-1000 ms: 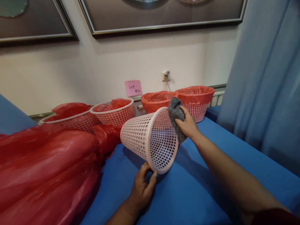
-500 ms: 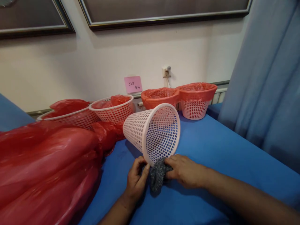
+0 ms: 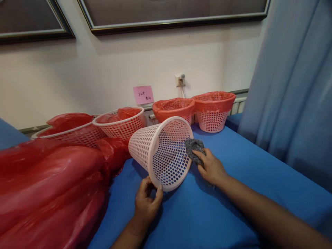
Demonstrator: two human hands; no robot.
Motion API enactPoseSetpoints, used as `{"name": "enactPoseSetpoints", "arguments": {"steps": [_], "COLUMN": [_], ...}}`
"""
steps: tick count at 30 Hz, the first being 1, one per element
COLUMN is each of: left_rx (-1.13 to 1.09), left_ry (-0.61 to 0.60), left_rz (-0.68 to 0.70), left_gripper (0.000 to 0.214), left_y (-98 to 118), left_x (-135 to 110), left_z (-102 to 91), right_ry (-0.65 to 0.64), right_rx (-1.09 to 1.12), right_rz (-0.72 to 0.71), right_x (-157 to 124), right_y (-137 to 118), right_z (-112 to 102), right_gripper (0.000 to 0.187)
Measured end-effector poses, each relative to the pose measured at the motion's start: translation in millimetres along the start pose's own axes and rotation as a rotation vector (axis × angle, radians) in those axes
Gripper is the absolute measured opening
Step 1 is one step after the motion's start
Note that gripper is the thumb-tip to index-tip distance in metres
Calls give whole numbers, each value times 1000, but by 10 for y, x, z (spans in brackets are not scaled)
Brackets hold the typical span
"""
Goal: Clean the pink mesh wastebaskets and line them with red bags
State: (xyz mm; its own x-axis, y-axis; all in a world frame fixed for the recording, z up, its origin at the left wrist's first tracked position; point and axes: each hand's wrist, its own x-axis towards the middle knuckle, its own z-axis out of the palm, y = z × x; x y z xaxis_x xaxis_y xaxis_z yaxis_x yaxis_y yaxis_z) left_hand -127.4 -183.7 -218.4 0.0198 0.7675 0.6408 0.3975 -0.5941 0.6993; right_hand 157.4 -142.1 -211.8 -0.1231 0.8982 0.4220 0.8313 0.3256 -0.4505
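Observation:
A white perforated plastic wastebasket [image 3: 144, 141] lies tipped on its side on the blue surface [image 3: 233, 166], its round mouth facing me. My left hand [image 3: 147, 197] pinches the lower left of its rim between thumb and fingers. A dark grey cloth [image 3: 194, 149] is bunched in my right hand [image 3: 211, 167], against the right side of the rim. The wastebasket's base points away to the left and its underside is hidden.
Behind stand two red-lined wastebaskets [image 3: 214, 119] and two white-rimmed ones [image 3: 127, 128] with red bags inside. A large red plastic bag [image 3: 59, 186] covers the left. A blue curtain [image 3: 293, 103] hangs at right; a pink note [image 3: 143, 95] is on the wall.
My right hand has moved the cloth from the bottom of the rim up to its right side. The left hand still grips the rim. The whole view has shifted slightly.

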Motion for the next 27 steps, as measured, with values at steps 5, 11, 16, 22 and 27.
{"name": "enactPoseSetpoints", "arguments": {"steps": [5,11,16,22,27], "left_rx": [62,38,-17,-135,-170], "left_ry": [-17,-55,-114,14,88], "left_rz": [-47,-106,-93,-104,-155], "left_gripper": [15,17,13,12,20], "left_y": [-4,69,152,171,142], "left_x": [-15,-9,10,51,74], "left_z": [-18,-55,-60,-56,-75], "right_ry": [294,326,208,-216,-449], "right_rx": [271,326,428,496,510], "right_rz": [-502,-461,353,456,343], "right_x": [116,884,1092,461,217], "right_y": [-751,-1034,-211,145,-135], "right_z": [-432,-560,-221,227,231], "right_gripper": [63,56,60,32,34]}}
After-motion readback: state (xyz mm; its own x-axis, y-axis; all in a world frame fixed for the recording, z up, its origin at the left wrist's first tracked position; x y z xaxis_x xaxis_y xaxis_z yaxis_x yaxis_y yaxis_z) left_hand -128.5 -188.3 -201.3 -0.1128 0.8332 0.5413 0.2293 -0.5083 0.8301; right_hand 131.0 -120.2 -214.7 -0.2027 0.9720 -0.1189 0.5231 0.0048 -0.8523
